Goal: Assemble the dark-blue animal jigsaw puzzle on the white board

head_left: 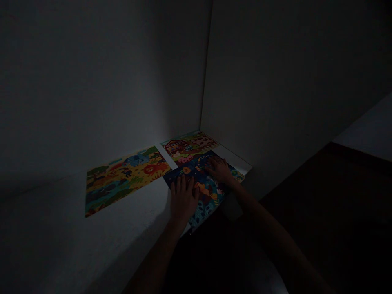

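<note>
A dark blue picture sheet with sea creatures (204, 188) lies at the near edge of a white surface, its lower edge at the surface's rim. My left hand (183, 198) rests flat on its left part, fingers spread. On its upper right part lies my right hand (219, 170), palm down with the fingers apart. Behind it, partly covered by the blue sheet, is a farm picture with a red barn (183, 149). To the left lies a yellow and green animal picture with a lion (128, 175). Whether the sheets are puzzles or posters I cannot tell.
The white surface (131, 232) runs to the left and sits in a corner between two pale walls (107, 81). A dark floor (321, 204) lies below on the right. The room is very dim, and shadows hide much of the foreground.
</note>
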Tool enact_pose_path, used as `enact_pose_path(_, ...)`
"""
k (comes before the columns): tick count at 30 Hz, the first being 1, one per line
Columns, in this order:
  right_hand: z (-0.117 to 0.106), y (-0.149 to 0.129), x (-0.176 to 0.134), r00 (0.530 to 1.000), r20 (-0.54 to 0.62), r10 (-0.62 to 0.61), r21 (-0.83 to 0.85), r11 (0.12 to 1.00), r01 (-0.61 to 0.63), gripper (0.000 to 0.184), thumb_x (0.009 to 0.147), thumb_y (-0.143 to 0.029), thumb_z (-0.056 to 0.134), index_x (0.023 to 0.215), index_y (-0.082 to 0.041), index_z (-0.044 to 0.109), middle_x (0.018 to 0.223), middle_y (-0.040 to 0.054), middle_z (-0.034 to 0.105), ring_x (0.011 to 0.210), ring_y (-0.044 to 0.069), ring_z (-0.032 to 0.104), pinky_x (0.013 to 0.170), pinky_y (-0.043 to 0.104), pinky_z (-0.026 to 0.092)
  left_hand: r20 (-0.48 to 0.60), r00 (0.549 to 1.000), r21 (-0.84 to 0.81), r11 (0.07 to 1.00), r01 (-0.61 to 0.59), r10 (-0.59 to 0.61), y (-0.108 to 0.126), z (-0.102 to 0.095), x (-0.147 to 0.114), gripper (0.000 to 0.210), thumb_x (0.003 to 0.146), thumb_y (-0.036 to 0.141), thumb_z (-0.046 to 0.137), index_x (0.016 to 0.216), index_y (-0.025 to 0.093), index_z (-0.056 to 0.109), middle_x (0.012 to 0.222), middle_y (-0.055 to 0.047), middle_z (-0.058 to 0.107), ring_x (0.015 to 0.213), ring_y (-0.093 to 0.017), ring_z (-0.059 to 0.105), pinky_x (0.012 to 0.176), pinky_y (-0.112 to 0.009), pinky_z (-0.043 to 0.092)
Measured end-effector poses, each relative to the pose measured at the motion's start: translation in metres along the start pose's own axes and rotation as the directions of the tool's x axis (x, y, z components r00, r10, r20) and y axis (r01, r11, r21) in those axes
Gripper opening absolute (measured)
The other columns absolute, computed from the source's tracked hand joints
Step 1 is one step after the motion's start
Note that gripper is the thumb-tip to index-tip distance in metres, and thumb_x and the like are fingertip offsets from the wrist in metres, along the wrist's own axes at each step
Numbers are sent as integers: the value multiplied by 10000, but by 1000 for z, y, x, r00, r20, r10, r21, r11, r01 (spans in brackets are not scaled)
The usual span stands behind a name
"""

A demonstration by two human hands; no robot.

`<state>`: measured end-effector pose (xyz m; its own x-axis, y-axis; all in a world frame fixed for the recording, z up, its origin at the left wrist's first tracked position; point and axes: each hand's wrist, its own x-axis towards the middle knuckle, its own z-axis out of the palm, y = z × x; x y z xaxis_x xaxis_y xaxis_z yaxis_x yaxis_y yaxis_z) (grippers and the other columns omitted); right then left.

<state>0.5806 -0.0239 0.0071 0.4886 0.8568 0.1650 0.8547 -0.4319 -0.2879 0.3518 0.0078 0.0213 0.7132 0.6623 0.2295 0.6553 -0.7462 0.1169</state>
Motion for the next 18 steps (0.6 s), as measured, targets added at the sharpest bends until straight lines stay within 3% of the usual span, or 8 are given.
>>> enact_pose_path(6,-4,32,17,1000,-17,6,-25,1000,-7,591,962,-535,387,1442,-198,452,1496,130,457,1394,265,379,1166,506,181,-23,1000,-53,999,-4,3,23,12,22,507,988,423,375,1428,207,505,1527,-150,405,1437,-340,326,1181,-546,203)
enact_pose_path(11,-9,55,29,999,-33,14,-50,999,-16,585,952,-534,411,1407,-175,494,1473,131,485,1355,252,433,1139,406,263,-39,999,-88,996,-19,15,39,18,37,512,989,420,366,1425,193,506,1514,-158,425,1432,-342,332,1180,-541,199)
enact_pose_path(18,-16,74,38,999,-31,-15,-122,992,11,558,962,-503,402,1404,-175,498,1410,127,550,1286,254,501,1093,389,319,-63,998,-156,987,-26,16,53,20,49,509,975,405,385,1415,185,513,1513,-142,433,1432,-339,329,1181,-536,196)
